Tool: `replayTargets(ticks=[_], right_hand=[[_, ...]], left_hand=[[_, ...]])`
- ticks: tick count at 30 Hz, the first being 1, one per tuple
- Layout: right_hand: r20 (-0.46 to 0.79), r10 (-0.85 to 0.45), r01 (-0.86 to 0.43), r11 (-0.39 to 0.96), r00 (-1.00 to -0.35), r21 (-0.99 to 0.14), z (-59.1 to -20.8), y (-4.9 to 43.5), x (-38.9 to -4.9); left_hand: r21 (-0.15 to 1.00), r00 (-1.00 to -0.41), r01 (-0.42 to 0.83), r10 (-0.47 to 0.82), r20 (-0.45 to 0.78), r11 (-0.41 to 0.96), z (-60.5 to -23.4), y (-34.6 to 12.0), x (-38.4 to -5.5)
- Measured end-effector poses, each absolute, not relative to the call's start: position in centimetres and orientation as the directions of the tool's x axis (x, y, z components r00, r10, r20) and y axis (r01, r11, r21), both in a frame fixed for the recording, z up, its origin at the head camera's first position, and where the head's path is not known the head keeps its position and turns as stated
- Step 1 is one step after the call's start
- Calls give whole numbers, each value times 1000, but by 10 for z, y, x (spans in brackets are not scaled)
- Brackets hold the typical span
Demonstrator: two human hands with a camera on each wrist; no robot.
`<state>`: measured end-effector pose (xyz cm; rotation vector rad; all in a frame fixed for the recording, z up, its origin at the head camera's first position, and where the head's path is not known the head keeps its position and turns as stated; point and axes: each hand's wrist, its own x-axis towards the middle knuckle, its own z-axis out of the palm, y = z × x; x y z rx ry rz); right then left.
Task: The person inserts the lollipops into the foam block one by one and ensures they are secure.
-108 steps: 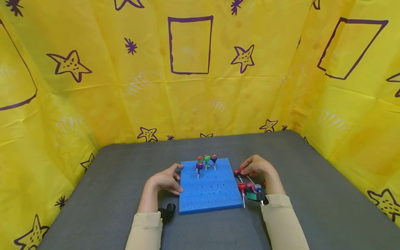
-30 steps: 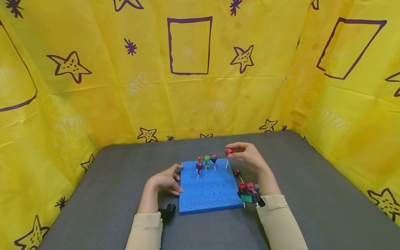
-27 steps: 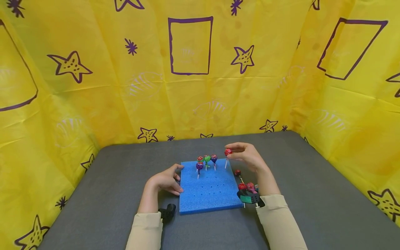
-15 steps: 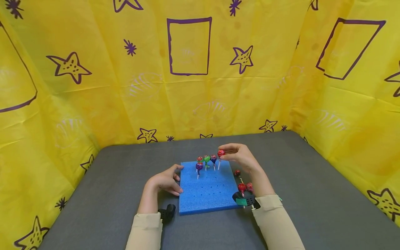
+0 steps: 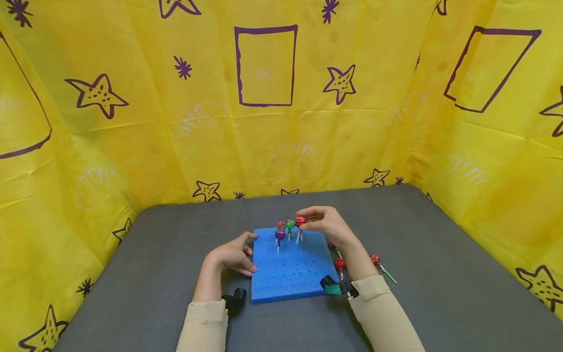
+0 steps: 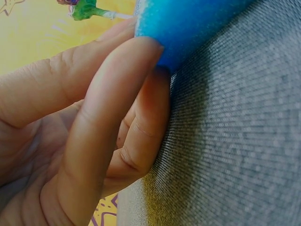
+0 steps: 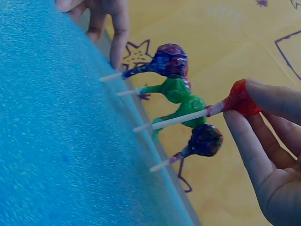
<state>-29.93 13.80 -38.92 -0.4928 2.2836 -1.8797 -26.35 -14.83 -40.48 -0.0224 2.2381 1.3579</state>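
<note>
Head view looks forward and down; both wrist views, close in, share the blue board (image 5: pixel 281 287).

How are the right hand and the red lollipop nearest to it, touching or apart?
Touching. The right wrist view shows it plainly: the right hand pinches the wrapped head of the red lollipop, with digits against opposite sides.

In the head view we see bright, even light, with soft shadows on the worktop (image 5: pixel 176 244); the curtain (image 5: pixel 264 132) looks stretched toward the edges. Both wrist views are dimmer, and in the left one we find the lollipop (image 6: pixel 84 10) slightly blurred.
</note>
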Motion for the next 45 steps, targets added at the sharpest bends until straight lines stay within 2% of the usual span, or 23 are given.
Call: replayTargets(ticks=[45], right_hand=[[24,-411,-127,223,-911,-966,-401,121,-300]], left_hand=[[837,-865,-263,267,-425,480,-407,-149,-264]])
